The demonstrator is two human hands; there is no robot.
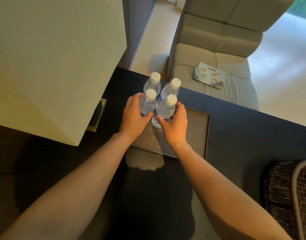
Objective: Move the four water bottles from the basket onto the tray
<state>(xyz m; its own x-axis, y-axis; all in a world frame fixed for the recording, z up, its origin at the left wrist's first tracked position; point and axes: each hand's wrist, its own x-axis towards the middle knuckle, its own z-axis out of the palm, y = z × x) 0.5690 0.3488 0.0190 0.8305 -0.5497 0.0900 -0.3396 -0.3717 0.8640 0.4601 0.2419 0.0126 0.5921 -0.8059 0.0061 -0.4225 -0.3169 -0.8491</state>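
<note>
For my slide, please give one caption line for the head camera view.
Left hand and right hand grip two of four white-capped clear plastic water bottles upright on the grey rectangular tray.

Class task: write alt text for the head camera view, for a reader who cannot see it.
Two bare hands grip the near pair of four upright white-capped water bottles clustered on a grey tray: left hand on one, right hand on the other. The tray sits on a dark table; a wicker basket lies at right.

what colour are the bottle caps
White, all four bottle caps; seen clearly in the head view.
</note>
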